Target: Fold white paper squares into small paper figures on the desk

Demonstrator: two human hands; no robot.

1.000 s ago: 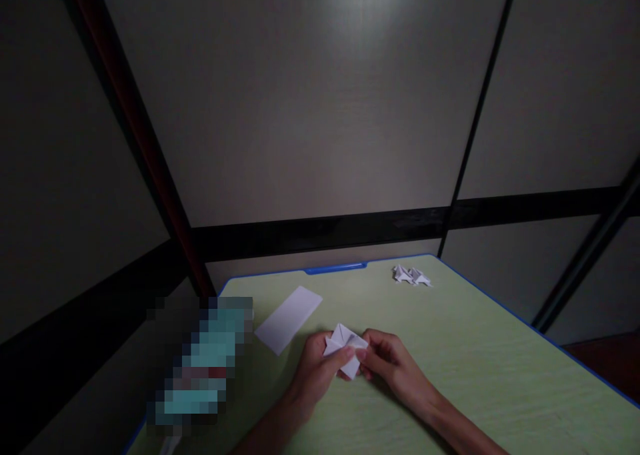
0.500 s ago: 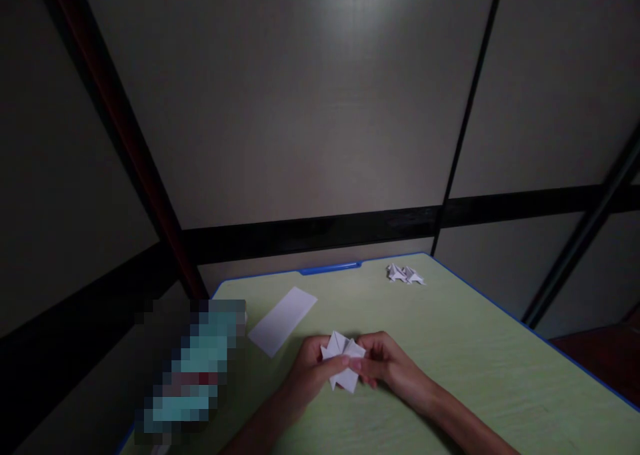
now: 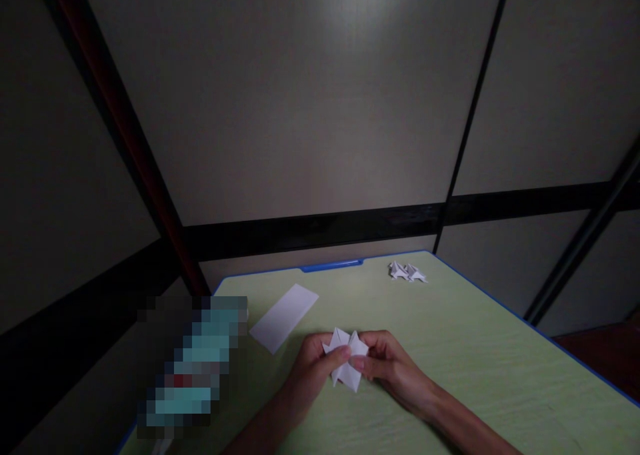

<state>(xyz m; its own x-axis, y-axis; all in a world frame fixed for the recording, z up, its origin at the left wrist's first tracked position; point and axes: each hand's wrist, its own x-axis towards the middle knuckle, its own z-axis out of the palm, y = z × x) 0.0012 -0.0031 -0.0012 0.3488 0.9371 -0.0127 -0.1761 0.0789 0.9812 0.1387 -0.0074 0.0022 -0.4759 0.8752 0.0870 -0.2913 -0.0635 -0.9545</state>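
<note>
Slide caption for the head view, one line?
Left hand and right hand hold a folded white paper over a green table; two small paper figures lie near its far edge.

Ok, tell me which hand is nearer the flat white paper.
Left. The left hand is to the near right of the flat white paper, apart from it; the right hand is farther right, across the folded paper both hold.
</note>
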